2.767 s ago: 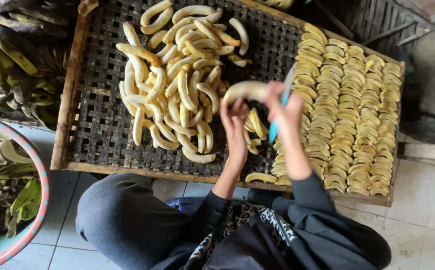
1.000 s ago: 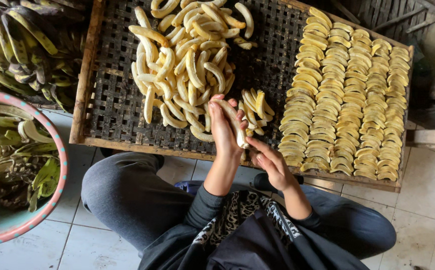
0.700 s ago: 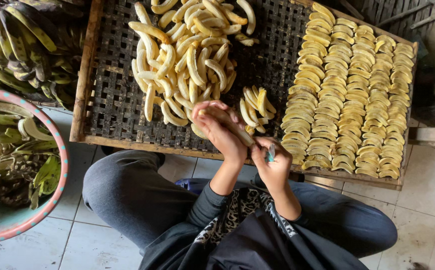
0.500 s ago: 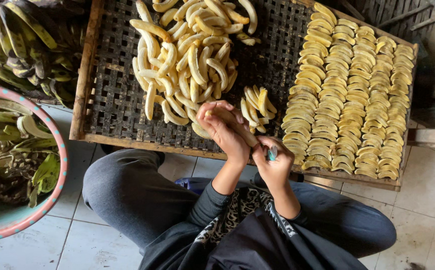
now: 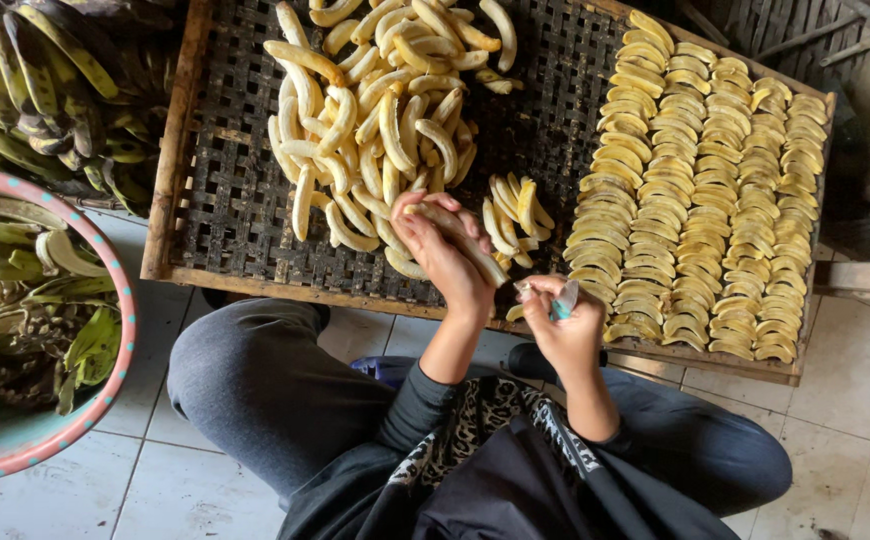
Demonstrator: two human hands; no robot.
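Woven rack (image 5: pixel 235 210) over tiled floor (image 5: pixel 855 370)

A woven lattice tray (image 5: pixel 235 200) with a wooden frame rests over the tiled floor (image 5: pixel 85 500) and carries everything on it. On its left half lies a loose heap of peeled bananas (image 5: pixel 375 120) (piled every which way), with a small cluster of banana slices (image 5: pixel 515 210) just beside it. The right half is covered by neat rows of flattened slices (image 5: pixel 705 200). A pink-rimmed basin (image 5: pixel 75 420) of green peels stands on the floor beside the tray.
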